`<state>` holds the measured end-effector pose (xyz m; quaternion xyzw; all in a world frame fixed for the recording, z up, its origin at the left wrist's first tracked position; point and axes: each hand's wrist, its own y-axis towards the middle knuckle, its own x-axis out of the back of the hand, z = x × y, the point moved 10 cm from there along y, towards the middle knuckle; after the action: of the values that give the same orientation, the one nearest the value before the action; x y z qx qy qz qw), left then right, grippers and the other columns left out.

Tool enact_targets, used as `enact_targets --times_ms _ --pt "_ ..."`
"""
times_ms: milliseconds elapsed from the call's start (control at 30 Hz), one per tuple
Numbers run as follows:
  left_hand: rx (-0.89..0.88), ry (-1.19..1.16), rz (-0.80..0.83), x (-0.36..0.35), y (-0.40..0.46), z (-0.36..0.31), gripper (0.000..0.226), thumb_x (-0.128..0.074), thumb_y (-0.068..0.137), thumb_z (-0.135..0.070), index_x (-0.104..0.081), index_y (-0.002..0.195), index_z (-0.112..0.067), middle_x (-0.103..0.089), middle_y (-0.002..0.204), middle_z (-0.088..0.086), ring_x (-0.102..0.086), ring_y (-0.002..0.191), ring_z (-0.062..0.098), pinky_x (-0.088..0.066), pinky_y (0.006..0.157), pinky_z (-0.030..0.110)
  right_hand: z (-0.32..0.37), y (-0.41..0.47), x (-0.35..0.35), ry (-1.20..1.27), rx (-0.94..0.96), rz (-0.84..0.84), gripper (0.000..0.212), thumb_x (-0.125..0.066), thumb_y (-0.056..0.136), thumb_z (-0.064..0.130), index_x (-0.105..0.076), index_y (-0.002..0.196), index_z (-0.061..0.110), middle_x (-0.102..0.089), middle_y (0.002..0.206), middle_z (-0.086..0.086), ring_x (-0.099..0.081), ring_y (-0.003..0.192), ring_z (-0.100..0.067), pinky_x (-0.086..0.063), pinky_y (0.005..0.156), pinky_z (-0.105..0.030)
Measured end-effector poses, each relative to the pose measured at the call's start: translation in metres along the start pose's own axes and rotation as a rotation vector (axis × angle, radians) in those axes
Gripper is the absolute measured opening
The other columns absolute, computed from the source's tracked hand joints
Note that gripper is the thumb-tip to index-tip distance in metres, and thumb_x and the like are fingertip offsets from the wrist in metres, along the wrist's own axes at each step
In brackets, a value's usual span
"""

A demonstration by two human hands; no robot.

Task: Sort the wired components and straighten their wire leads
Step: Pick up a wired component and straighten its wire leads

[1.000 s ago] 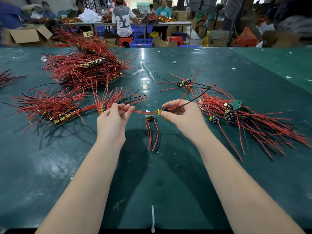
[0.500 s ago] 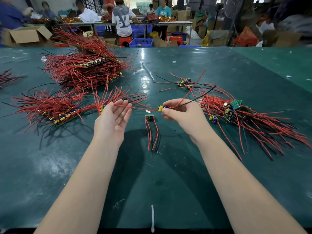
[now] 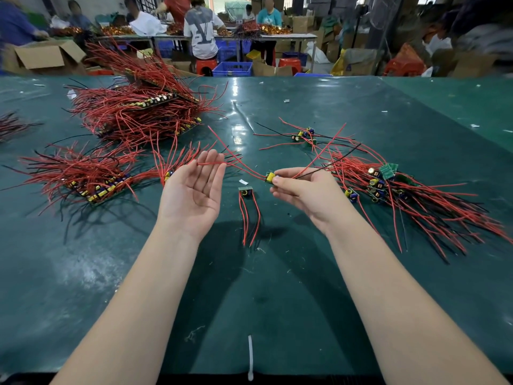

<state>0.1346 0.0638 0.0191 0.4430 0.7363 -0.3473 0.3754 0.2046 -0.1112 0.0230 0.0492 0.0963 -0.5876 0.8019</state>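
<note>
My right hand (image 3: 302, 190) pinches a small wired component (image 3: 269, 177) with a yellow part, held just above the green table (image 3: 277, 287). Its red leads run left across the fingertips of my left hand (image 3: 194, 190), which is palm up with straight fingers. More red and black leads stick out to the right past my right hand. Another small component (image 3: 245, 191) lies on the table between my hands, its red leads pointing toward me. An unsorted tangle of components (image 3: 402, 195) lies to the right.
Sorted bundles of red-wired components lie at the left (image 3: 83, 176) and stacked at the back left (image 3: 138, 112). A few loose components (image 3: 304, 136) sit behind my right hand. A white cable tie (image 3: 250, 357) lies at the near edge. People work at tables behind.
My left hand has let go of the red leads and turned palm up with fingers straight. The leads have slid out to its fingertips. My right hand keeps its pinch on the component.
</note>
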Motion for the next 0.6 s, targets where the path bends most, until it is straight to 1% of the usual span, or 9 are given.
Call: enact_targets --times_ms 100,233,333,433,533,600 --pt "0.002 0.027 0.03 -0.003 -0.001 0.001 0.022 -0.047 0.098 -0.01 -0.066 0.089 -0.002 -0.075 0.085 0.007 -0.073 0.084 0.019 -0.059 0.07 0.025 0.002 -0.001 0.002 -0.044 0.022 -0.026 0.009 -0.066 0.084 -0.007 -0.067 0.085 0.002 -0.068 0.077 -0.011 -0.067 0.066 -0.017 -0.059 0.07 -0.023" --pt "-0.046 0.113 -0.022 0.004 0.005 -0.004 0.024 -0.045 0.101 -0.015 -0.065 0.091 -0.005 -0.075 0.083 0.004 -0.073 0.082 0.016 -0.059 0.072 0.024 0.006 -0.003 0.004 -0.087 0.061 -0.061 0.012 -0.068 0.082 -0.007 -0.067 0.083 0.005 -0.068 0.078 -0.011 -0.067 0.068 -0.017 -0.058 0.067 -0.02" --pt "-0.082 0.202 -0.051 0.007 0.008 -0.004 0.025 -0.047 0.101 -0.022 -0.063 0.088 -0.01 -0.074 0.078 0.0 -0.073 0.078 0.013 -0.058 0.069 0.022 0.006 -0.004 0.004 -0.089 0.066 -0.07 0.012 -0.069 0.081 -0.006 -0.067 0.083 0.005 -0.068 0.08 -0.012 -0.067 0.07 -0.018 -0.058 0.067 -0.019" --pt "-0.121 0.291 -0.053 0.008 0.011 -0.005 0.023 -0.048 0.101 -0.02 -0.061 0.084 -0.011 -0.073 0.074 0.0 -0.072 0.074 0.012 -0.057 0.066 0.02 0.012 -0.005 0.007 -0.146 0.111 -0.114 0.014 -0.071 0.08 -0.004 -0.068 0.08 0.009 -0.069 0.077 -0.011 -0.067 0.073 -0.021 -0.059 0.072 -0.025" --pt "-0.134 0.384 -0.045 0.008 0.013 -0.003 0.022 -0.048 0.101 -0.014 -0.061 0.084 -0.008 -0.073 0.072 0.002 -0.072 0.072 0.012 -0.056 0.065 0.019 0.025 -0.008 0.007 -0.346 0.23 -0.18 0.018 -0.074 0.077 0.002 -0.069 0.075 0.019 -0.071 0.075 -0.007 -0.068 0.075 -0.022 -0.058 0.08 -0.038" --pt "-0.118 0.439 -0.04 0.009 0.013 0.003 0.024 -0.047 0.101 -0.012 -0.062 0.084 -0.005 -0.073 0.07 0.003 -0.072 0.07 0.012 -0.056 0.064 0.019 0.032 -0.012 0.002 -0.412 0.311 -0.191 0.018 -0.075 0.077 0.004 -0.069 0.075 0.021 -0.072 0.077 -0.003 -0.068 0.074 -0.016 -0.057 0.081 -0.036"
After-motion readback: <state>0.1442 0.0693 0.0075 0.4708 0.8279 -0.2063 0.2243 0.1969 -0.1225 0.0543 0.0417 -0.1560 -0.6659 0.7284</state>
